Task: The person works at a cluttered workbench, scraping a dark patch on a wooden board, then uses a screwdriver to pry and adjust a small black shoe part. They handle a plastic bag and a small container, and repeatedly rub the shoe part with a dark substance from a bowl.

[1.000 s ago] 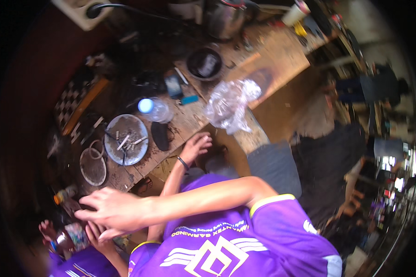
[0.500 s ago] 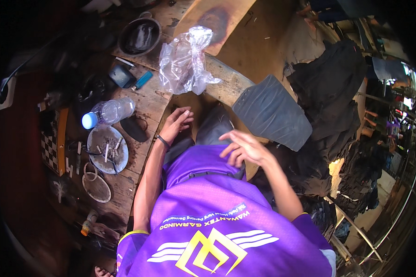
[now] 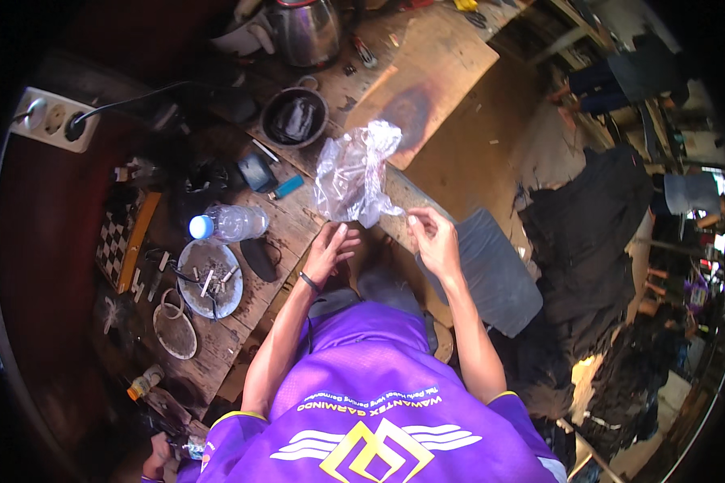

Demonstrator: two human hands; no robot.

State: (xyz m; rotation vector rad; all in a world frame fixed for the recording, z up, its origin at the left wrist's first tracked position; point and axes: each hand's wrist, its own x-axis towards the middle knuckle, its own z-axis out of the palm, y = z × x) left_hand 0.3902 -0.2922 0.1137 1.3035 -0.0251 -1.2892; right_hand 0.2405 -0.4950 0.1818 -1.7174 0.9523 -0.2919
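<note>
A crumpled clear plastic bag (image 3: pixel 354 173) lies at the table's edge in front of me, with something indistinct inside it. My right hand (image 3: pixel 437 245) is at the bag's near right corner, thumb and forefinger pinched on its edge. Just below the bag, my left hand (image 3: pixel 330 253) is held loosely open with fingers slightly bent and nothing in them. A black band circles my left wrist. A dark grey padded board (image 3: pixel 491 274) stretches out to the right beneath my right hand.
Left on the wooden table (image 3: pixel 286 229) are a water bottle (image 3: pixel 242 223), a turquoise lighter (image 3: pixel 287 187), an ashtray plate (image 3: pixel 217 294) and a dark bowl (image 3: pixel 295 117). Farther back stand a metal kettle (image 3: pixel 306 32) and a scorched board (image 3: pixel 435 88). Black cloth (image 3: pixel 588 217) is heaped at right.
My right hand has moved forward from over my lap to the bag's corner. My left hand stays near the table edge. The view has tilted, bringing the kettle and power socket into sight.
</note>
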